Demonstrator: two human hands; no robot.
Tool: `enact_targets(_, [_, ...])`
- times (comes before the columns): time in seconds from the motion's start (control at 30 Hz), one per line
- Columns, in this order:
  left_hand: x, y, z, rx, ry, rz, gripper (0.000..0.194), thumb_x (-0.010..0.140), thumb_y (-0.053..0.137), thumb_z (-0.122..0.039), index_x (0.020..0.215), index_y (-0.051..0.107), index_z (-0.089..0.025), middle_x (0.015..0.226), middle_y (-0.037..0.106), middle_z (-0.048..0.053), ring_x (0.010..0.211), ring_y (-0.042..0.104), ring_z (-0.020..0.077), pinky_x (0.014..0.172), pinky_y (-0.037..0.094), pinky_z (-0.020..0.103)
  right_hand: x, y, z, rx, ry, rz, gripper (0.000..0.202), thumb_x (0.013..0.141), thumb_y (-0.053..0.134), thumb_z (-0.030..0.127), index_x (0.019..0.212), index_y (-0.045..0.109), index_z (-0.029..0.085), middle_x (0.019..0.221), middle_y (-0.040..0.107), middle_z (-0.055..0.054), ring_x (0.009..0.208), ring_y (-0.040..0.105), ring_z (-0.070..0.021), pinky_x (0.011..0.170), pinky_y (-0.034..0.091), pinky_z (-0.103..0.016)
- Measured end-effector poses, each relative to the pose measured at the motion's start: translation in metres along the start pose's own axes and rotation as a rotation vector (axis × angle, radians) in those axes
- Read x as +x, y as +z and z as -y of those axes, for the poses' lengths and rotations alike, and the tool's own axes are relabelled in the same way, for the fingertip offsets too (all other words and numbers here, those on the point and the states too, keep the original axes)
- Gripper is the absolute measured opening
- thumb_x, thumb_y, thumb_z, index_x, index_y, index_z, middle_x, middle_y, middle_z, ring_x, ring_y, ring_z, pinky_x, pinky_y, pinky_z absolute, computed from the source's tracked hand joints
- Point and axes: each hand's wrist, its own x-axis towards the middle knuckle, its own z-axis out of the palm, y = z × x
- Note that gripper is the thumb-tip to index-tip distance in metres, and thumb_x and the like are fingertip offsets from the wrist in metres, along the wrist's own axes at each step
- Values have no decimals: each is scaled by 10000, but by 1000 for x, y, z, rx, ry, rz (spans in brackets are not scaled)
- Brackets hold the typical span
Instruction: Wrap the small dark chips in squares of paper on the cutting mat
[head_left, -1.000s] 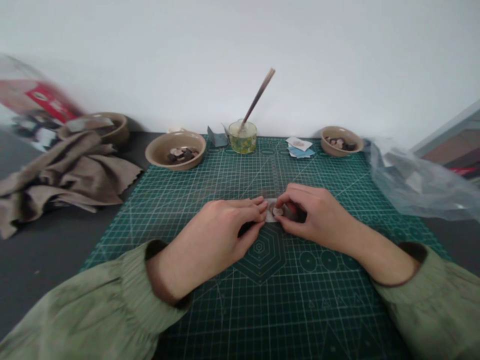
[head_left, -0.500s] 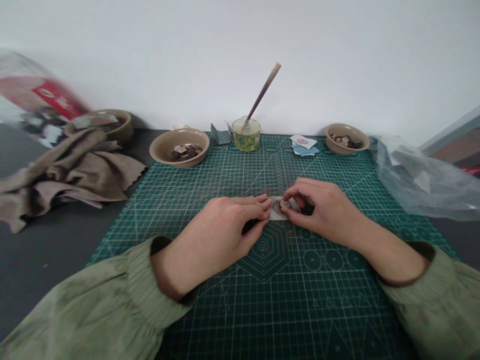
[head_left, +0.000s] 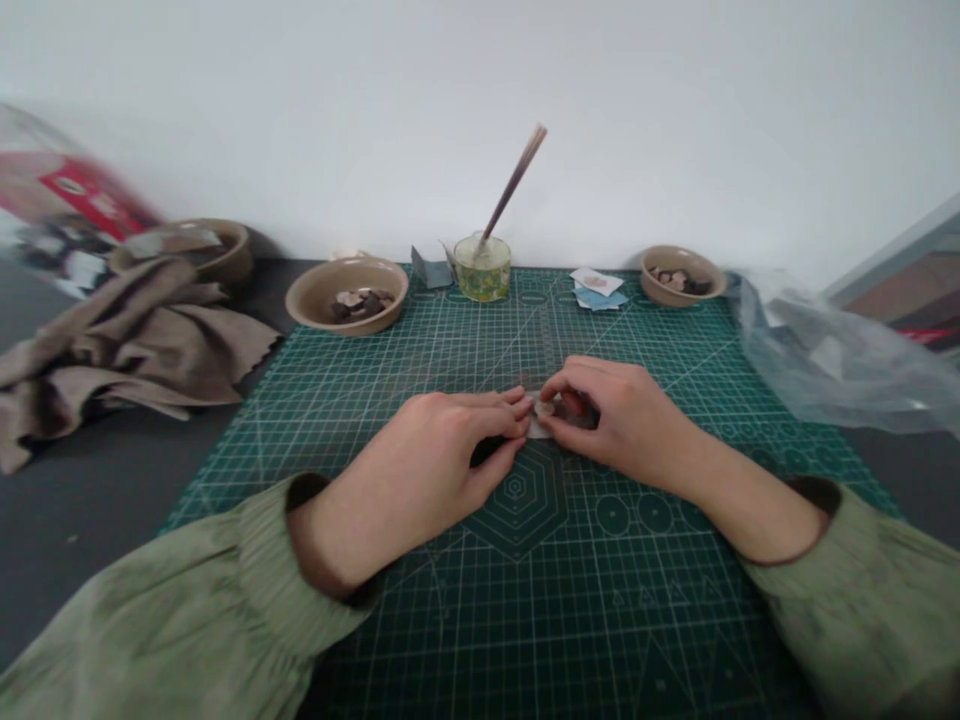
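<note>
On the green cutting mat (head_left: 480,640) lies a small pale paper piece (head_left: 537,430), mostly covered by fingers. My left hand (head_left: 450,450) rests with its fingertips on the left end of the paper, fingers together and thumb bent below them. Between the thumb and fingertips of my right hand (head_left: 622,415) is a small light-brown disc (head_left: 544,408), pinched against the paper. The disc's exact kind is too small to make out.
Behind stand a bowl of dark and pale pieces (head_left: 300,298), a green-patterned cup (head_left: 482,275) with a stick, paper cards (head_left: 598,285) and a smaller bowl (head_left: 660,292). Brown cloth (head_left: 150,330) lies left, a clear plastic bag (head_left: 840,370) right.
My right hand has moved left with the disc, closer to my left fingertips. The whole view has shifted slightly; my left hand keeps its place on the paper.
</note>
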Motion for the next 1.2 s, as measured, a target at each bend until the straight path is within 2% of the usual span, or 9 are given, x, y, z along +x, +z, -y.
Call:
enact_targets(0.1, [0, -1, 0, -22, -11, -1, 258, 1004, 704, -155, 1198, 866, -209, 1344, 820, 35, 1272, 795, 258, 1168, 645, 432, -3, -2, -1, 31, 3, 43, 96, 946, 784, 188, 1031, 742, 171, 829, 618, 20, 728, 588, -144, 684, 424, -288])
enact_targets(0.3, [-2, 0, 1, -33, -15, 4, 260, 1008, 713, -176, 1218, 859, -224, 1360, 816, 32, 1289, 787, 255, 1191, 625, 429, 0, -3, -1, -1, 14, -3, 59, 958, 780, 200, 1004, 768, 166, 826, 642, 6, 738, 589, -150, 697, 429, -307])
enact_targets(0.37, [-2, 0, 1, -36, -18, 10, 243, 1026, 705, -200, 1215, 856, -222, 1356, 820, 40, 1294, 785, 258, 1193, 621, 441, 1, -4, 4, 105, 42, -4, 69, 946, 802, 211, 1002, 789, 173, 809, 657, 10, 705, 583, -138, 670, 440, -296])
enact_targets(0.47, [1, -3, 0, -46, -21, 14, 237, 1046, 708, -256, 1242, 832, -209, 1353, 826, 60, 1276, 790, 278, 1167, 627, 476, 0, -7, 10, 372, 228, -97, 162, 951, 850, 332, 1035, 814, 198, 757, 686, 18, 603, 564, -119, 557, 434, -263])
enact_targets(0.57, [4, -8, -7, -110, -58, -107, 367, 1019, 781, -315, 1363, 751, -188, 1377, 799, 88, 1252, 777, 270, 1110, 633, 454, -2, -8, 11, 676, 351, -150, 249, 942, 881, 415, 1057, 808, 205, 790, 757, -9, 598, 648, -131, 531, 496, -244])
enact_targets(0.67, [8, -13, -16, -246, -75, -270, 397, 977, 858, -336, 1323, 736, -186, 1263, 803, 73, 1153, 774, 210, 1013, 632, 352, -3, -7, 11, 909, 321, -111, 224, 935, 902, 356, 1068, 789, 216, 911, 821, -42, 722, 768, -161, 660, 612, -255])
enact_targets(0.77, [10, -13, -22, -383, -59, -309, 279, 977, 866, -304, 1216, 770, -197, 1130, 811, 40, 1023, 772, 158, 929, 624, 288, -3, -6, 12, 994, 247, -59, 257, 913, 926, 278, 1113, 769, 234, 1006, 841, -56, 892, 815, -188, 775, 638, -255])
enact_targets(0.97, [9, -11, -24, -469, -41, -362, 182, 957, 868, -191, 1128, 807, -182, 1037, 803, 36, 942, 763, 138, 873, 624, 268, -4, -11, 17, 988, 204, -22, 213, 956, 894, 280, 1113, 757, 239, 954, 817, -32, 818, 771, -135, 741, 606, -205])
enact_targets(1.2, [8, -15, -28, -585, -57, -357, 212, 941, 892, -223, 1134, 825, -167, 1023, 817, 51, 926, 776, 147, 861, 639, 273, -4, -14, 19, 1099, 201, 38, 198, 984, 875, 278, 1125, 748, 222, 930, 835, -41, 781, 790, -132, 688, 598, -195])
